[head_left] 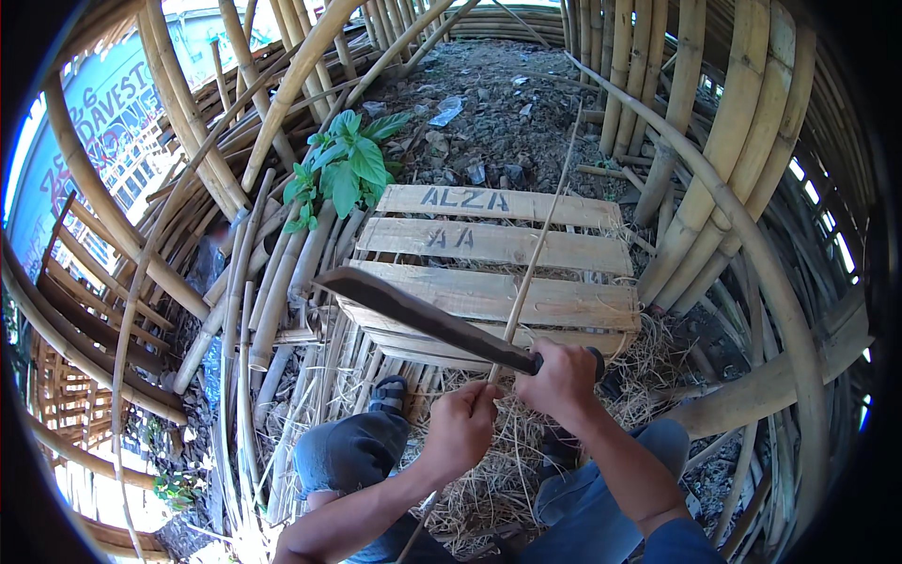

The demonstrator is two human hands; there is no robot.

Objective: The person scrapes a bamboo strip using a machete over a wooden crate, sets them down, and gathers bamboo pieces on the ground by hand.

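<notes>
My right hand (556, 378) is closed round the dark handle of a machete (413, 316). The long, dark blade points to the left and crosses a thin bamboo strip (537, 246) close to my hands. My left hand (462, 425) grips that strip just below the blade. From there the strip runs up and away over a slatted wooden crate (498, 285), and its lower end passes down between my legs. Whether the blade's edge bites into the strip, I cannot tell.
Thick bamboo poles (725, 141) stand at the right, and more poles (193, 122) lean at the left. A leafy green plant (349, 162) grows beside the crate. Straw and shavings (498, 489) cover the ground round my feet. Stony soil (489, 103) lies beyond the crate.
</notes>
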